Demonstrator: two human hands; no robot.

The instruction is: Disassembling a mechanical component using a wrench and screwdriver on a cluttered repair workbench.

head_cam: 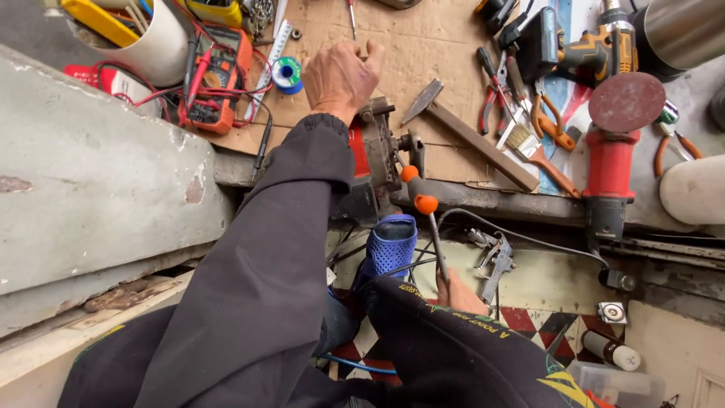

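Gripping top of red/grey motor unit w/ left hand, fingers curling over it at bench edge. Right hand holding low, below bench, clamping on orange-knobbed rod. Hands well apart. Hammer lying just beside motor, multimeter further left.

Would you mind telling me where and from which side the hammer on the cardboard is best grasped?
Take the hammer by its long wooden handle, near the lower right end, coming from above. It lies flat and bare there, while the metal head sits close to the left hand and the red motor.
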